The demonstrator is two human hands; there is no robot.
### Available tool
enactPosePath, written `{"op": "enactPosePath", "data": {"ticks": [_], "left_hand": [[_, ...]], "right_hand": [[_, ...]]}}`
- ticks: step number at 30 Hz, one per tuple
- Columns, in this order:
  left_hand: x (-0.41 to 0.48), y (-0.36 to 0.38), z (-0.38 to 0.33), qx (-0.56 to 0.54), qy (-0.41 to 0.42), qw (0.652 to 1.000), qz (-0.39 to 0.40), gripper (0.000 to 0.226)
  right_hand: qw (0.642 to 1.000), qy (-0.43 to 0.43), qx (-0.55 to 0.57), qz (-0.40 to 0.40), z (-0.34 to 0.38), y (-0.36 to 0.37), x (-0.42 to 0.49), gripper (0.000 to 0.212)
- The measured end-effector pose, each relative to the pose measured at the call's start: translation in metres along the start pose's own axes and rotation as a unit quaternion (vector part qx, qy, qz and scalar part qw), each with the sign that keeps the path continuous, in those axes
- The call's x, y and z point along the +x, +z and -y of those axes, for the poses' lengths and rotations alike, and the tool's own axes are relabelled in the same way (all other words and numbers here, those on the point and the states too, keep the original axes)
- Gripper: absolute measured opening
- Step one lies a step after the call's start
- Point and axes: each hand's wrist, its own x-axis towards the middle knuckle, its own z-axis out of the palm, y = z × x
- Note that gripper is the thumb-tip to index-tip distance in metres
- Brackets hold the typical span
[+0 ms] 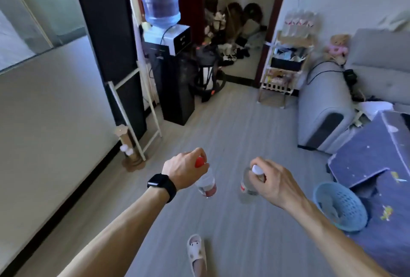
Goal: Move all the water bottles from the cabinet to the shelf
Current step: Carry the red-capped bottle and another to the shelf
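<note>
My left hand (185,170) grips a clear water bottle with a red cap (206,184) by its neck, so it hangs below my fingers. A second clear bottle with a white cap (249,182) hangs the same way from my right hand (275,182). Both bottles are over the grey floor in front of me. Far ahead on the right stands a light wooden shelf (286,70) beside a doorway. Several water bottles (299,22) stand in a row on its top tier. The cabinet is not in view.
A water dispenser (168,72) with a blue jug stands ahead on the left, a vacuum (208,72) beside it. A grey sofa (328,103), a blue-covered table (377,165) and a blue basket (341,206) line the right. A slipper (197,252) shows below.
</note>
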Motion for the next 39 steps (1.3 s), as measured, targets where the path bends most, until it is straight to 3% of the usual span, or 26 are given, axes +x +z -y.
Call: {"op": "enactPosePath", "data": {"ticks": [7, 13, 19, 25, 39], "left_hand": [[0.204, -0.007, -0.028, 0.029, 0.106, 0.994, 0.029, 0.021], [0.357, -0.03, -0.061, 0.077, 0.164, 0.983, -0.007, 0.021], [0.509, -0.022, -0.097, 0.096, 0.167, 0.981, -0.004, 0.023], [0.651, -0.009, -0.128, 0.12, 0.128, 0.984, 0.006, 0.025], [0.988, 0.005, -0.182, 0.132, 0.144, 0.98, 0.043, 0.024]], "right_hand": [[0.992, 0.111, -0.048, -0.039, -0.071, -0.019, 0.129, 0.009], [0.98, 0.18, -0.044, -0.076, -0.124, -0.034, 0.231, 0.014], [0.979, 0.188, -0.04, -0.064, -0.21, -0.037, 0.359, 0.01], [0.984, 0.177, -0.028, 0.0, -0.292, -0.057, 0.499, 0.014], [0.984, 0.177, -0.02, -0.011, -0.449, -0.098, 0.793, 0.013]]}}
